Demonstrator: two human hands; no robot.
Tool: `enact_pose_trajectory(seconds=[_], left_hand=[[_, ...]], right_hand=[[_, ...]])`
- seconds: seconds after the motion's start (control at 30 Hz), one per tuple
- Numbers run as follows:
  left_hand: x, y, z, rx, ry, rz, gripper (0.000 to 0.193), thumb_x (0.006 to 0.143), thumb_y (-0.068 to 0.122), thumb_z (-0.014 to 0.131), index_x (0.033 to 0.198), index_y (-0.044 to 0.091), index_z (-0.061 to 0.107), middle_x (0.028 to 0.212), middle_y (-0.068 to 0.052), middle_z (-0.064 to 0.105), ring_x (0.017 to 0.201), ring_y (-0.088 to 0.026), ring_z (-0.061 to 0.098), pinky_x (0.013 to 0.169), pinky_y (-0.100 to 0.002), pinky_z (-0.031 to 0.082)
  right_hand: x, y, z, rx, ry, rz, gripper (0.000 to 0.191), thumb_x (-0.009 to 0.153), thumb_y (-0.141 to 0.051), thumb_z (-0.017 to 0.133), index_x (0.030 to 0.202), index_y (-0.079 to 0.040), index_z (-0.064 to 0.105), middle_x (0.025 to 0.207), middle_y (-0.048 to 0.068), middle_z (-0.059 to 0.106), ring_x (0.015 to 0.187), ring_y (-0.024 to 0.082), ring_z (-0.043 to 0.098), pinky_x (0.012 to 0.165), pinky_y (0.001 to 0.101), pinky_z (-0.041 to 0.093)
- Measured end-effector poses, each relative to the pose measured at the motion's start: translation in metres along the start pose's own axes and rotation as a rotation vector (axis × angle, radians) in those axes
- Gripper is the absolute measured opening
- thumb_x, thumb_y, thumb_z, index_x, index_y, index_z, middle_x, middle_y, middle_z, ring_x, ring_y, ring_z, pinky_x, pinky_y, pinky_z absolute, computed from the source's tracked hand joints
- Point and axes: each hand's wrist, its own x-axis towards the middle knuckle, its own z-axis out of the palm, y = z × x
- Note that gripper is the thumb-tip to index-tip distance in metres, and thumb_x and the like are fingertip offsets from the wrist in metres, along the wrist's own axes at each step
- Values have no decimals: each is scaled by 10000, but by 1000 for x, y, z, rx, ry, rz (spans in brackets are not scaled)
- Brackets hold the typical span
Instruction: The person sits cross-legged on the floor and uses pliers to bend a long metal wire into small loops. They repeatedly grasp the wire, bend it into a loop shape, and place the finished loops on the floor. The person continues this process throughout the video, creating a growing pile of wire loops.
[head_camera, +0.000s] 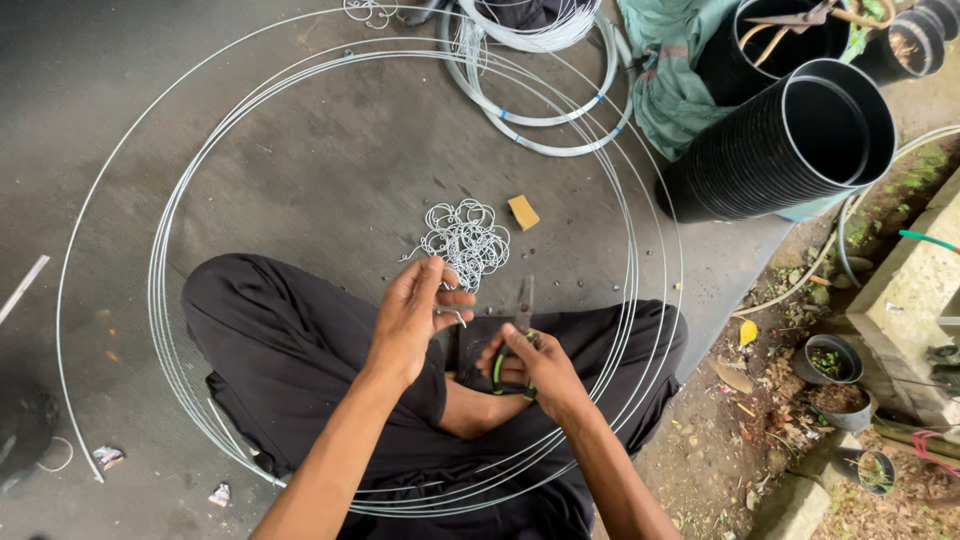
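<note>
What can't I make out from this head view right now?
- Pliers: head view, the right hand covers the green handles; open or closed unclear.
- Small wire piece in the left hand: too thin to tell its shape.
- Stacked black pots: head view, insides in shadow.

Stacked black pots (800, 150), green cloth (670, 90)

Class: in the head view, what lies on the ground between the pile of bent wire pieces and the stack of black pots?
A small yellow block lies between the wire pile and the black pots, with wire loops crossing there, in the head view.
</note>
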Motion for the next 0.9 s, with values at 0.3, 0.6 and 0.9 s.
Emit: enact_pose_trajectory(seconds=[0.3, 0.6, 0.9], left_hand=[[66, -37, -33, 143, 93, 101, 413, 1056, 317, 541, 1179, -73, 597, 1170, -227, 636, 1031, -271, 723, 807, -342, 657], [-12, 32, -113, 457, 210, 559, 231, 1114, 83, 502, 1230, -14, 677, 1138, -134, 740, 1061, -205, 758, 909, -321, 628], [-179, 47, -307, 1178, 1160, 624, 272, 870, -111, 595, 1093, 22, 679, 1022, -149, 727, 930, -274, 720, 781, -368, 579]], right_hand=[[18, 48, -38, 200, 199, 123, 297, 1030, -298, 550, 939, -25, 618, 865, 135, 706, 791, 272, 742, 720, 395, 633], [25, 85, -61, 194, 222, 101, 259, 993, -149, 590, 1180, 23, 639, 1084, 171, 735, 1024, 315, 721, 855, 415, 564], [45, 96, -76, 158, 135, 195, 209, 1089, -126, 491, 1216, 0, 599, 1172, 160, 676, 1142, 345, 651, 969, 457, 518]])
